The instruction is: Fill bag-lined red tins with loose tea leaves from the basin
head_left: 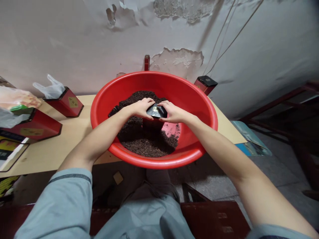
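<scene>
A wide red plastic basin [196, 96] holds a heap of dark, dry loose leaves [139, 147] that look like tea. Inside it a tin [152, 127] stands among the leaves, its body in shadow, with a black lid [157, 112] on top. My left hand [143, 109] grips the lid's left side, fingers along the far edge and thumb at the near one. From the right, my right hand [173, 112] holds the same lid in a like grip. Whether the lid is pressed fully down I cannot tell. A small black object [113, 111] lies by the basin's left wall.
On the pale tabletop [82, 132] at left stand two red tins, one [67, 103] with a plastic bag in its mouth, the nearer [37, 124] beside more bags. Another red tin [206, 84] is behind the basin at right. A peeling wall [74, 43] rises behind.
</scene>
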`<state>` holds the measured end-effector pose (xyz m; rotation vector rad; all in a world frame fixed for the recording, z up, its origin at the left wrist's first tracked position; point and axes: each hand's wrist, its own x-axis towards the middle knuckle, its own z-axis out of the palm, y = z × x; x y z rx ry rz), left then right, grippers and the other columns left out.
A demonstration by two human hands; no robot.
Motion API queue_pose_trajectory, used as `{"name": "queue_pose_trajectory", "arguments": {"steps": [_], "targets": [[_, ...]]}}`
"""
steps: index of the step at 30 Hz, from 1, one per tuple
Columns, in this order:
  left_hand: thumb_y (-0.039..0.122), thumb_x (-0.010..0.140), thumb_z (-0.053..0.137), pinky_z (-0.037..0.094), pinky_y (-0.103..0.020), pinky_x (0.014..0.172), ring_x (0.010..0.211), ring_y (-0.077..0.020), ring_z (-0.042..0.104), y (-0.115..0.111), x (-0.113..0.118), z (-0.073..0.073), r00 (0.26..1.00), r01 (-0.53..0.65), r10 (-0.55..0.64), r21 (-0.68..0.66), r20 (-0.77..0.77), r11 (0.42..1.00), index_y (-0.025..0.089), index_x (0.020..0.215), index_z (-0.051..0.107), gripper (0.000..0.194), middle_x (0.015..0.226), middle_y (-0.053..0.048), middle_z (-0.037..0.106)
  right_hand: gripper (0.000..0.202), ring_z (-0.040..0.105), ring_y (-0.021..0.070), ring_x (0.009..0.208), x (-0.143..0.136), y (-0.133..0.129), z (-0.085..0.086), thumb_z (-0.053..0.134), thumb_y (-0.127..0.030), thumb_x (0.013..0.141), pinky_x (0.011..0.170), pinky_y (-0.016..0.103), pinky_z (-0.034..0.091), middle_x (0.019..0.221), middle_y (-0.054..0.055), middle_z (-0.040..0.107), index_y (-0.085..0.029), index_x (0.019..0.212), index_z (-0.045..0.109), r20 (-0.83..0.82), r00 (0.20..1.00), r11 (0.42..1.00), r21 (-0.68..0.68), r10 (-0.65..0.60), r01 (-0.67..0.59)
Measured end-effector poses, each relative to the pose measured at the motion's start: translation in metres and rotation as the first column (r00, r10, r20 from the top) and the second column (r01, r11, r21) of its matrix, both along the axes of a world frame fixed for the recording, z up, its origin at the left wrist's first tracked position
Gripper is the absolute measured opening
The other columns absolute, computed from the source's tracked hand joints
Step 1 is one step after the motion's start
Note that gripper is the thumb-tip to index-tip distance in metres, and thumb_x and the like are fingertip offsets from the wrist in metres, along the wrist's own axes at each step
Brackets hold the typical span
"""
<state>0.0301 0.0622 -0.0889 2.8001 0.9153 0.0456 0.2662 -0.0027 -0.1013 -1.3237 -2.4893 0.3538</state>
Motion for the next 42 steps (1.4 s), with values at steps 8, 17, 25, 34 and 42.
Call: {"name": "queue_pose_trajectory", "arguments": {"steps": [8, 17, 25, 34, 42], "targets": [[0.059, 0.076, 0.075, 0.034, -0.042, 0.122, 0.141, -0.0363, 0.043, -0.003, 0.006, -0.001, 1.0, 0.014, -0.014, 0.008, 0.02, 1.0, 0.016, 0.156, 0.048, 0.095, 0.157, -0.017, 0.048, 0.078, 0.051, 0.0368, 0.131, -0.011, -0.002, -0.002, 0.074, -0.036, 0.078, 0.111, 0.053, 0.047, 0.143, 0.019, 0.052, -0.014, 0.147, 0.046, 0.113, 0.991, 0.996, 0.06, -0.065, 0.059], [0.053, 0.065, 0.084, 0.037, -0.05, 0.118, 0.144, -0.0456, 0.04, -0.01, 0.009, -0.004, 0.99, -0.059, 0.074, 0.119, -0.124, 0.991, 0.005, 0.163, 0.026, 0.123, 0.16, -0.029, 0.041, 0.095, 0.053, 0.0352, 0.129, -0.013, 0.008, -0.018, 0.085, -0.05, 0.074, 0.112, 0.055, 0.046, 0.138, 0.018, 0.049, -0.019, 0.151, 0.04, 0.052, 0.995, 0.996, 0.002, -0.084, 0.084], [0.047, 0.076, 0.078, 0.038, -0.058, 0.117, 0.139, -0.0478, 0.043, -0.025, 0.004, 0.032, 0.999, -0.019, 0.032, 0.365, -0.029, 0.931, -0.004, 0.16, 0.027, 0.11, 0.153, -0.034, 0.043, 0.082, 0.046, 0.0351, 0.132, -0.014, -0.016, 0.029, 0.079, -0.051, 0.081, 0.09, 0.049, 0.059, 0.147, 0.02, 0.044, -0.022, 0.151, 0.046, 0.049, 0.99, 0.965, 0.236, -0.131, 0.115], [0.017, 0.097, 0.041, 0.009, -0.062, 0.131, 0.163, -0.0367, 0.017, -0.045, 0.113, 0.106, 0.929, -0.057, -0.218, 0.7, 0.298, 0.711, 0.011, 0.164, 0.032, 0.067, 0.171, -0.02, 0.033, 0.062, 0.037, 0.0398, 0.143, 0.053, -0.028, 0.071, 0.063, -0.04, 0.094, 0.11, 0.063, 0.048, 0.151, 0.018, 0.039, -0.023, 0.151, 0.048, -0.426, 0.871, 0.488, 0.721, -0.247, 0.491], [0.005, 0.098, 0.031, 0.017, -0.048, 0.134, 0.163, -0.0272, 0.021, -0.041, 0.298, 0.071, 0.925, 0.172, -0.337, 0.597, 0.175, 0.784, 0.006, 0.16, 0.04, 0.063, 0.172, -0.017, 0.032, 0.043, 0.048, 0.0349, 0.135, 0.186, -0.004, 0.027, 0.046, -0.041, 0.098, 0.111, 0.056, 0.043, 0.136, 0.019, 0.05, -0.019, 0.131, 0.065, -0.782, 0.405, 0.119, 0.399, -0.474, 0.909]]}}
